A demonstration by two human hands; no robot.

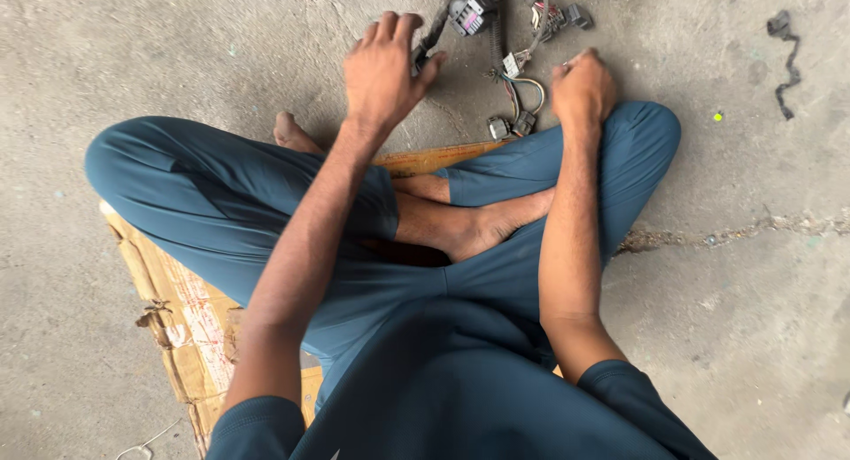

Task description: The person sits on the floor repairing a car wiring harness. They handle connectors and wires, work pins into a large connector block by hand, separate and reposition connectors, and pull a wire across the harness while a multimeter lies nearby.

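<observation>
A wiring harness (509, 35) with black taped branches, thin coloured wires and several grey and black plug connectors lies on the concrete floor in front of my crossed legs. My left hand (382, 70) reaches forward over one black taped branch (438, 26). That branch runs in between its thumb and fingers, and the fingers curl down around it. My right hand (582, 90) is closed in a fist beside a loop of thin wires (529, 86) and two small connectors (512, 125). Whether anything is inside the fist is hidden.
I sit cross-legged and barefoot in blue trousers (221, 194) on a flattened sheet of cardboard (181, 318). A strip of black tape (786, 57) lies on the floor at the far right. A crack (735, 234) runs through the concrete on the right.
</observation>
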